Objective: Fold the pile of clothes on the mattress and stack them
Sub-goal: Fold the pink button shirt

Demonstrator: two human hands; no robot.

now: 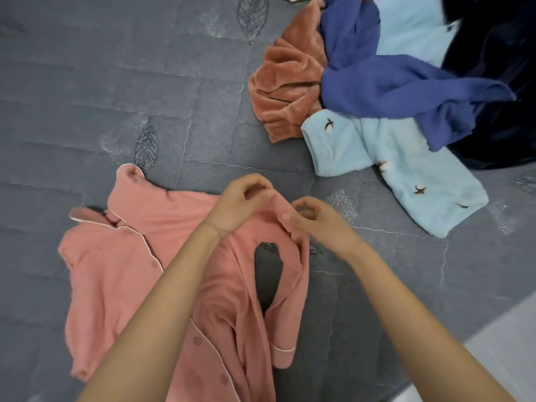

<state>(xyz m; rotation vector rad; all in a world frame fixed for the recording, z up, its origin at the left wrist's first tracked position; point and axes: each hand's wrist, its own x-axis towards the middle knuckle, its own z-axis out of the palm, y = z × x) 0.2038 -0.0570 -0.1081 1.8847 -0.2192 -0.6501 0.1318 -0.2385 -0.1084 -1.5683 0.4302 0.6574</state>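
- Shirt [116,280] lies spread on mattress [87,82], below both grips.
- Left grip [240,204] and right grip [316,221], fingers curled, pinch its raised edge, probably to straighten it for folding.
- Pile [391,82] lies beyond right grip, unfolded.

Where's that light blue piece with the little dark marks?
The light blue piece lies right of centre on the mattress in the head view, beside the rust-coloured garment and partly under the dark blue one.

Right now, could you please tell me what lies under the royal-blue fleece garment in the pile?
Beneath the royal-blue fleece garment show a pale-blue bird-print fleece garment and a rust-orange plush garment; anything deeper is covered.
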